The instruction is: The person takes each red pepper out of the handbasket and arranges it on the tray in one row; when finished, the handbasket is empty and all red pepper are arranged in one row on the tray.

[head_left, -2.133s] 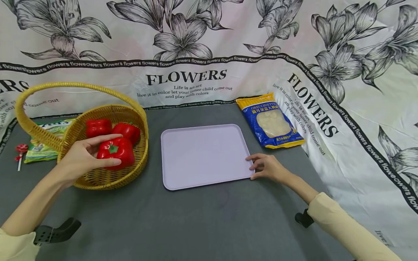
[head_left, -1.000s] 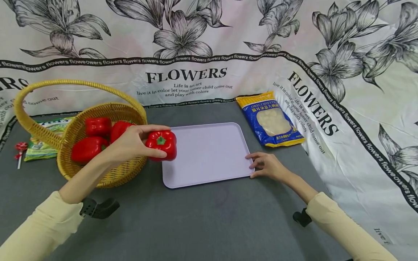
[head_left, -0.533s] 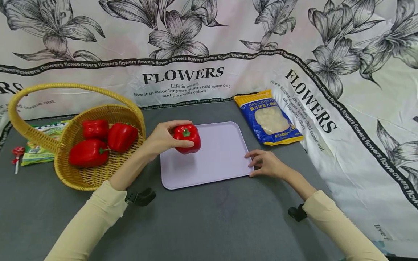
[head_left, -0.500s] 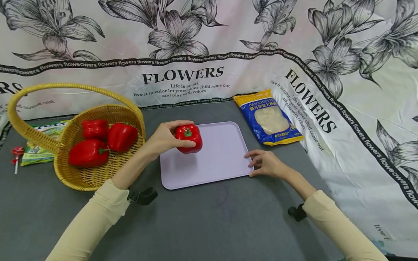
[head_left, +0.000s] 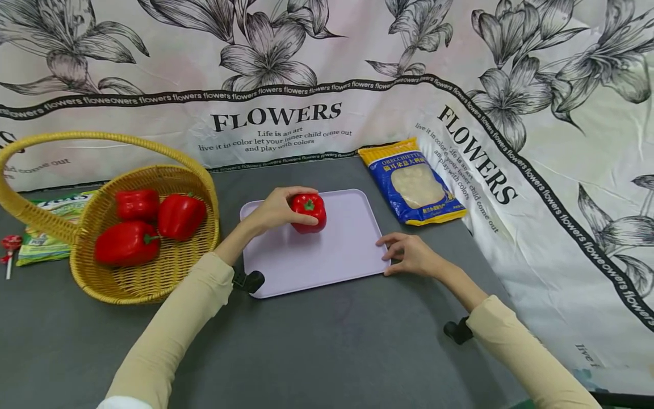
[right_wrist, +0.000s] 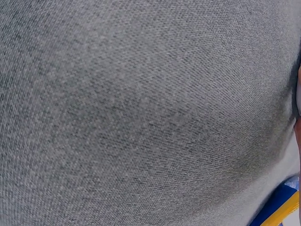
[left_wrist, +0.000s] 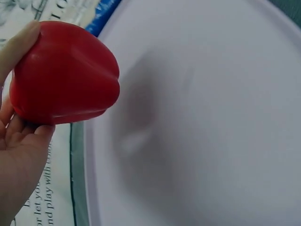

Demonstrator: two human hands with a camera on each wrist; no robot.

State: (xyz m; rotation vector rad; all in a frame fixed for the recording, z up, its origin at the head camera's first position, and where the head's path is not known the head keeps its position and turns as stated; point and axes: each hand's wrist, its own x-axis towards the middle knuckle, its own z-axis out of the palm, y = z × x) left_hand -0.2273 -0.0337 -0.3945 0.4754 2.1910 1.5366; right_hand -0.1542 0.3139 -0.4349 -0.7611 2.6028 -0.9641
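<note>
The right hand (head_left: 409, 255) touches the lilac tray's (head_left: 342, 250) edge — pinching or not, I cannot tell — while, farther off, the left hand (head_left: 281, 211) grips a red bell pepper (head_left: 317, 210) above the tray; letting go too high could send it rolling.

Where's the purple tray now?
The purple tray lies mid-picture in the head view, right of the yellow basket, the right hand at its right edge.

The grey surface (head_left: 327, 346) carries a pasta packet (head_left: 414, 182) by its back right corner and, leftward from there, a lilac tray (head_left: 327, 264), wicker basket (head_left: 176, 264), green packet (head_left: 41, 248) and, farthest, a lollipop (head_left: 11, 242).
</note>
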